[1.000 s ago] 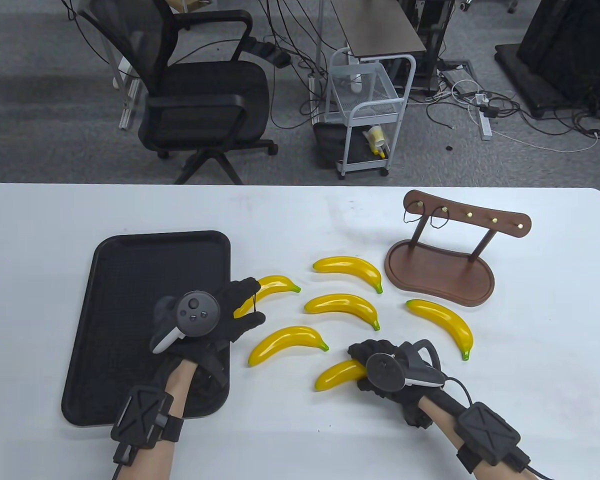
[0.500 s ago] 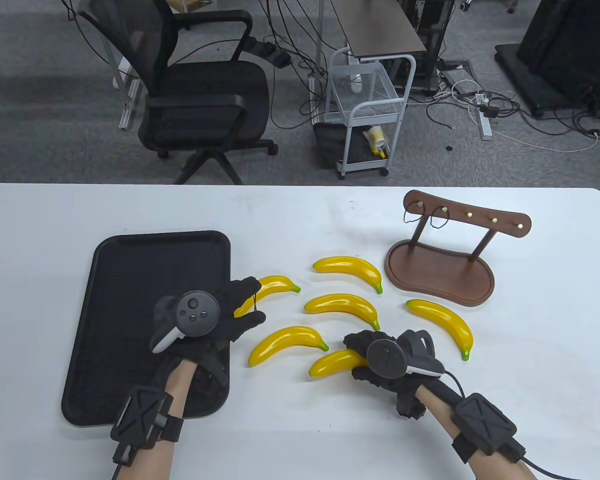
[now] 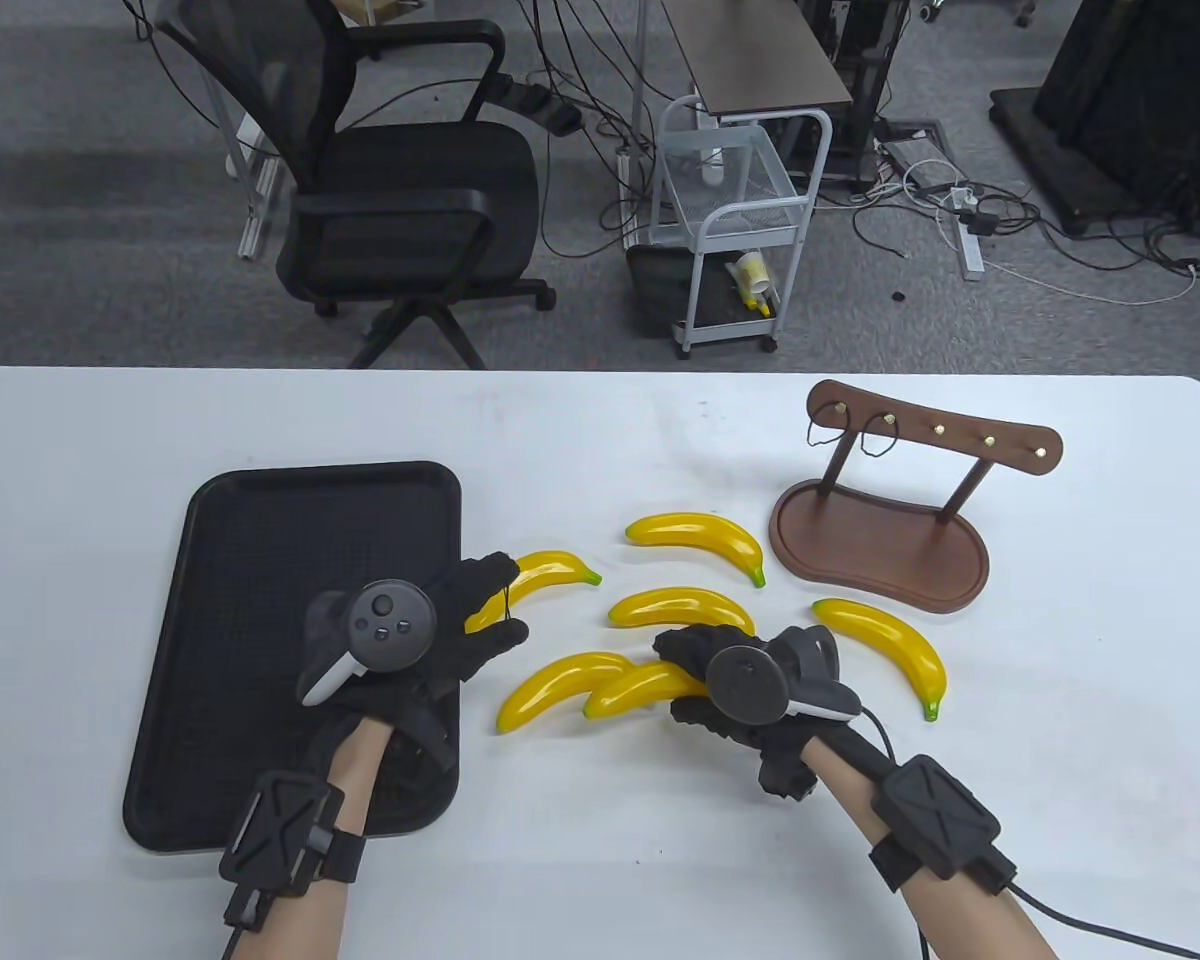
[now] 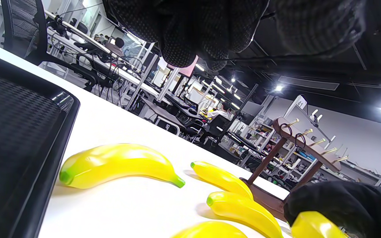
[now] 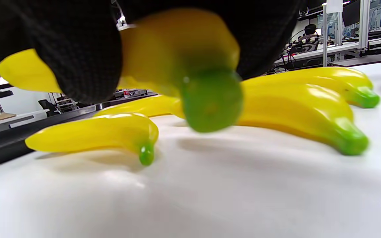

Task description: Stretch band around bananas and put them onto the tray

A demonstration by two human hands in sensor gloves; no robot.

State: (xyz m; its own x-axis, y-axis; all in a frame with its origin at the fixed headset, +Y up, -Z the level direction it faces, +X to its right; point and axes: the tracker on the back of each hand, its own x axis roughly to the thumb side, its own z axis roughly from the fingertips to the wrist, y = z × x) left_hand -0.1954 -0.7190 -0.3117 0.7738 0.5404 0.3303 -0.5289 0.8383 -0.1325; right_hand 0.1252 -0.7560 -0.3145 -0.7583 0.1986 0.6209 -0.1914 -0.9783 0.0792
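My left hand (image 3: 480, 615) hovers at the right edge of the black tray (image 3: 260, 560), its fingers spread. A thin black band (image 3: 507, 603) is stretched between forefinger and thumb. My right hand (image 3: 690, 680) grips a yellow banana (image 3: 635, 690) by its stem half; the green stem end (image 5: 210, 102) shows in the right wrist view. That banana overlaps another banana (image 3: 545, 692) lying on the table. Several more bananas lie loose: one by the left fingertips (image 3: 550, 570), one in the middle (image 3: 680, 608), one further back (image 3: 700, 535), one at the right (image 3: 890, 645).
A brown wooden stand (image 3: 880, 545) with brass pegs sits at the back right, with two spare bands (image 3: 875, 440) hanging on its left pegs. A chair (image 3: 400, 200) and a white cart (image 3: 735, 230) stand beyond the table's far edge.
My right hand has carried its banana up and to the left, from the table's front to beside the banana near the left hand. The left hand has barely moved.
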